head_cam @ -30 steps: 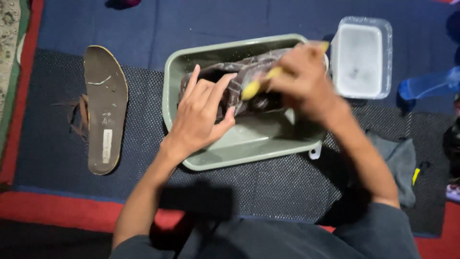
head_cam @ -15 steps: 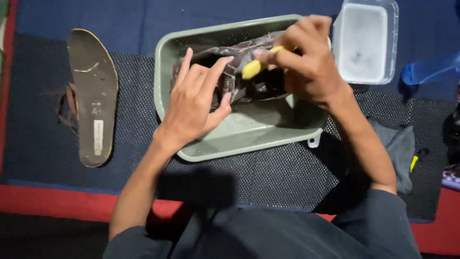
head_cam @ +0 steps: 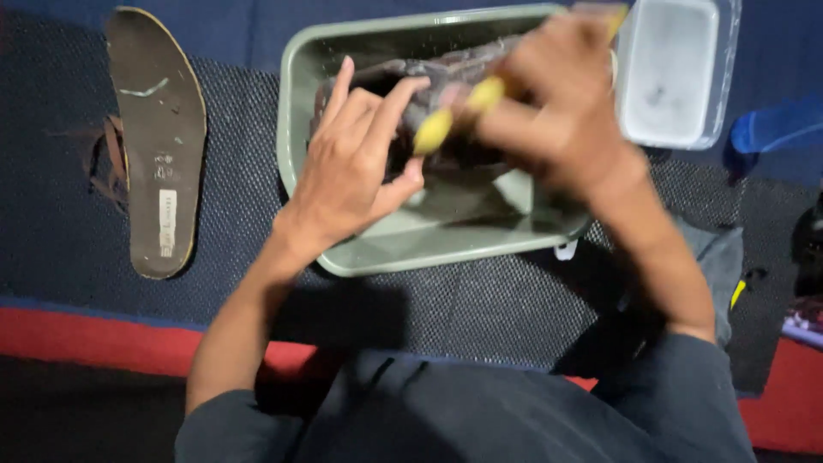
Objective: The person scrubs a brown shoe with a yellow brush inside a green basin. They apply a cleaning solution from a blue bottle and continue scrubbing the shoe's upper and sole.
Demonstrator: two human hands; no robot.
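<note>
Inside the grey-green plastic basin (head_cam: 377, 249), the left hand (head_cam: 356, 176) clasps a dark wet shoe (head_cam: 446, 94); the blurred right hand (head_cam: 549, 111) grips a yellow-handled brush (head_cam: 450, 116) against it. Scrubbing looks midway; the insole (head_cam: 159, 141) left of the basin lies untouched.

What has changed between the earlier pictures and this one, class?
The right hand with the yellow brush slid a little left along the dark shoe, now blurred with motion. The left hand stayed on the shoe, over the green basin; the insole lay unmoved.
</note>
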